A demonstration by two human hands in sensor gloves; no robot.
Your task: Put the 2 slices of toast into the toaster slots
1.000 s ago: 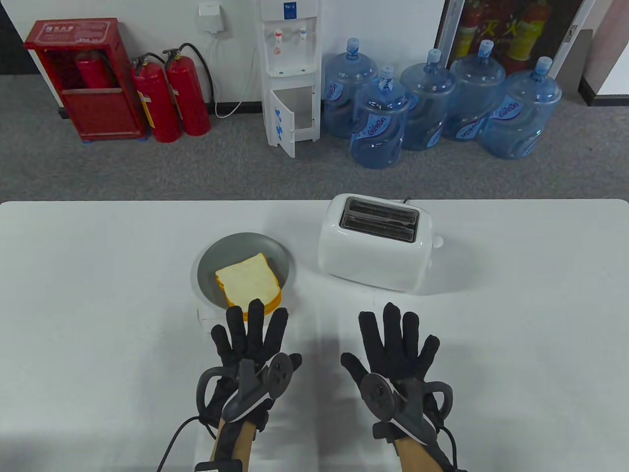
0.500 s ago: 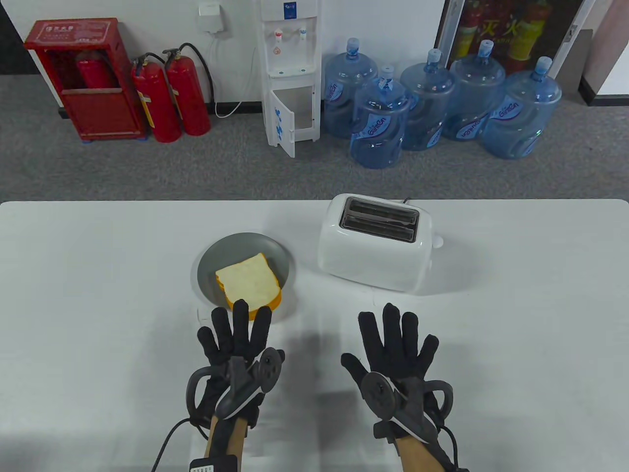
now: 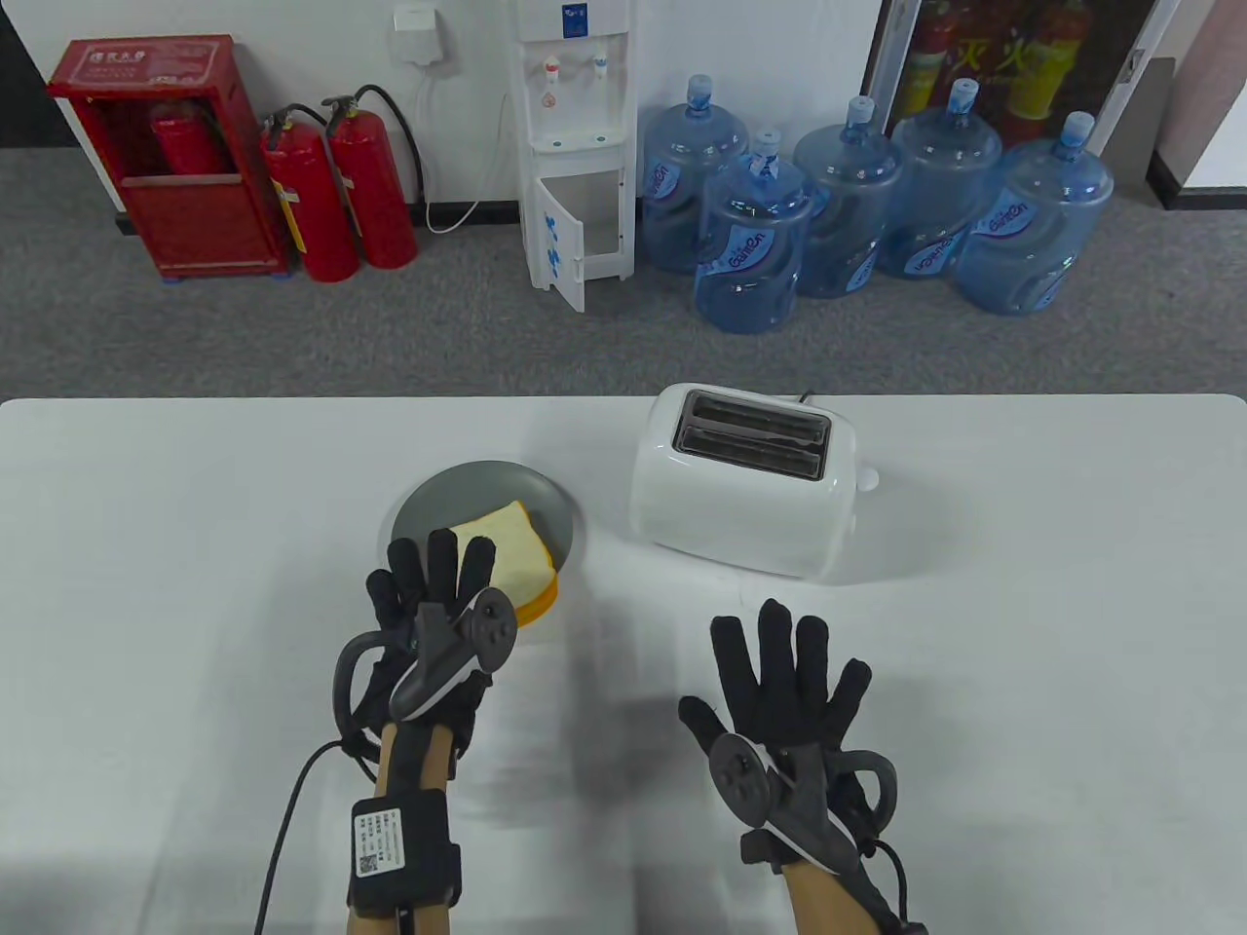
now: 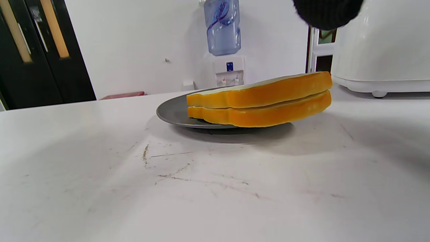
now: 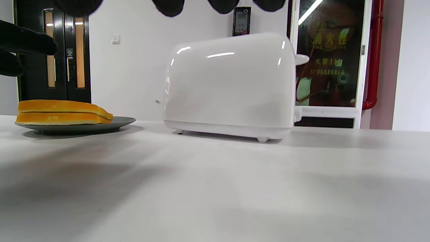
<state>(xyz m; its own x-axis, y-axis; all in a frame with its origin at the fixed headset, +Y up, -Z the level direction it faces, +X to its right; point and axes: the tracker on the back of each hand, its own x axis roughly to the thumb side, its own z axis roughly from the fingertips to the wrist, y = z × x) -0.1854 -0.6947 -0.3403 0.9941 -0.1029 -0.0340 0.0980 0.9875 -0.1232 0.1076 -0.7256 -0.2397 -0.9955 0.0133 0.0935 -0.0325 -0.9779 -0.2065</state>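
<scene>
Table view shows the two slices of toast (image 3: pixel 521 550) stacked flat on a grey plate (image 3: pixel 497 484), directly under and beyond the left hand's fingers, their rounded top pointing away from the person and to the right. The left hand (image 3: pixel 429 614) hovers over the near edge of the stack with fingers straight and spread, gripping nothing. The toaster (image 3: pixel 745 482) sits beyond the right hand and to the right of the left one, its long axis and both slots running left to right, tilted slightly. The right hand (image 3: pixel 784 691) lies flat and relaxed above the table (image 3: pixel 146 604), well apart from the toast.

The left wrist view alone reveals the stack's orange crust edges (image 4: pixel 260 99) and the seam between slices; the right wrist view shows the toaster's blank side (image 5: pixel 230 85), its slots hidden.
</scene>
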